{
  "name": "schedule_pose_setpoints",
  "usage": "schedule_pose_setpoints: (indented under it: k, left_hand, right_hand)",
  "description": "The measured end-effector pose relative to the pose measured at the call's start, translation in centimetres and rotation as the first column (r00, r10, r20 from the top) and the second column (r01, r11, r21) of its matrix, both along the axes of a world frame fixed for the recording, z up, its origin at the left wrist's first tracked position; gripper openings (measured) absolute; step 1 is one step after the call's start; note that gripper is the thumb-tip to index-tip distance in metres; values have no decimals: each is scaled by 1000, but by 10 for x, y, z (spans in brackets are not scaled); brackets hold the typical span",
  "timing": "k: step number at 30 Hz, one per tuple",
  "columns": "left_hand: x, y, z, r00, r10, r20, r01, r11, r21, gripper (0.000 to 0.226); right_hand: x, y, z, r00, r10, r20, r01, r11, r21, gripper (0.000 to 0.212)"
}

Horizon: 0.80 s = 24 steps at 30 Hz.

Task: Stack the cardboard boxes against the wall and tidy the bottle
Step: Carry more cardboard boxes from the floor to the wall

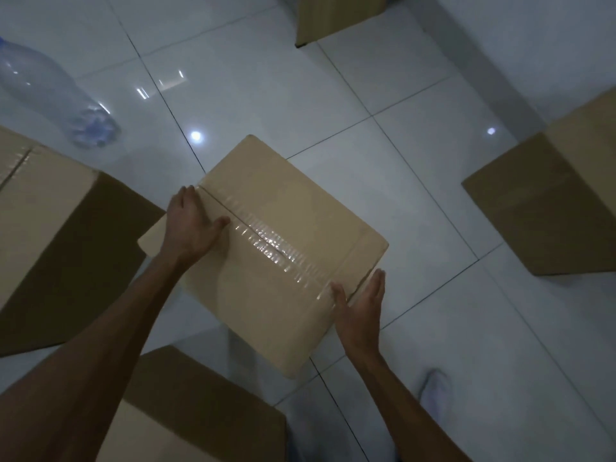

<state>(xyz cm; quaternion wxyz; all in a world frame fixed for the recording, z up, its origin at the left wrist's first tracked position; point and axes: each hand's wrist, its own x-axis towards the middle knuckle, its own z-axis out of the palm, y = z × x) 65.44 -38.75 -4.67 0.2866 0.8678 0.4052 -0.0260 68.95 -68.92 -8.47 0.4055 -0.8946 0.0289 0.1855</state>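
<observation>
On the white tiled floor [333, 95], four cardboard boxes sit well apart around me: left box [50, 228], right box [550, 201], near box [200, 411], far box [333, 18]. None is stacked in view.

The taped box [283, 235] is in the middle, plain brown, with its lid seam under glossy clear tape.

The bottle [56, 91] is clear and lies on its side, far left.

My left hand [191, 223] and right hand [361, 308] press flat on opposite sides of the taped box, thumbs on the lid.

Lifting or setting down, I cannot tell. Either needs an even squeeze and the box kept level.

A dim storage-like room: glossy white floor tiles [333, 95] strewn with taped cardboard boxes [550, 208].
</observation>
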Motion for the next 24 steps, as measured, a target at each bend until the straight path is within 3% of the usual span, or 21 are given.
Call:
schedule_pose_setpoints:
  k: [6,12,19,24]
  left_hand:
    - [-4,0,-10,997,55,50,-54,998,-24,94]
    - [-9,-3,-8,986,127,105,-122,991,-47,87]
    - [-25,-23,-6,971,228,75,-227,974,-17,86]
    - [-28,-46,-7,946,321,37,-321,947,11,86]
  right_hand:
    - [1,5,-6,997,-74,-36,80,978,191,69]
    - [35,5,-4,999,37,-40,-30,987,157,77]
    - [92,6,5,981,190,-42,-180,968,173,61]
    - [115,6,8,978,194,-78,-179,969,169,53]
